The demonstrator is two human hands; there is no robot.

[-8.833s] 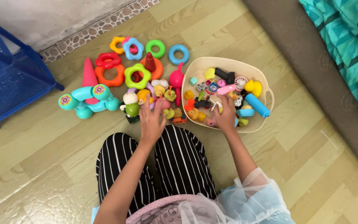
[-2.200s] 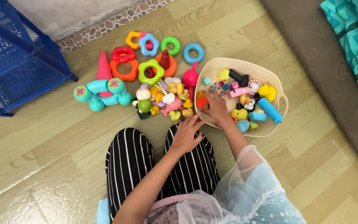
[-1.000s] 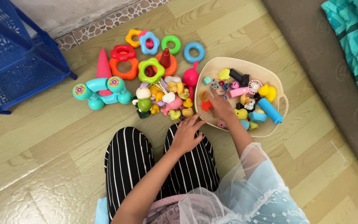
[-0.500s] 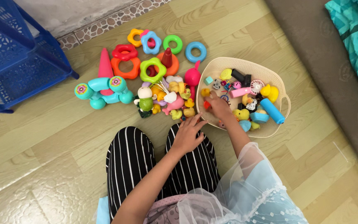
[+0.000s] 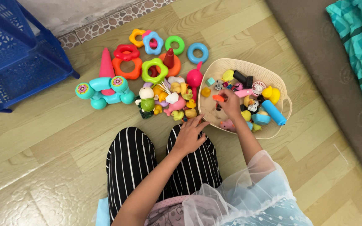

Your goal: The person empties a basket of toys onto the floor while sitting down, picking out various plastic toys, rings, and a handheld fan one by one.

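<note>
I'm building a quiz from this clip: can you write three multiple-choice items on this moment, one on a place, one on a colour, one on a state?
1. Where is the right hand?
A. On the blue rack
B. Inside the cream basket
C. On the teal blanket

2. What colour is the small toy at the right hand's fingertips?
A. Orange-red
B. Purple
C. White

3. What is the left hand doing?
A. Gripping the green ring
B. Lifting the teal wheeled toy
C. Resting open on the striped trouser leg, holding nothing

Answers:
1 B: the hand reaches over the basket's rim among the small toys.
2 A: the piece pinched at the fingertips is orange-red against the basket floor.
3 C: the fingers lie spread on the knee, near the small figures on the floor.
</note>
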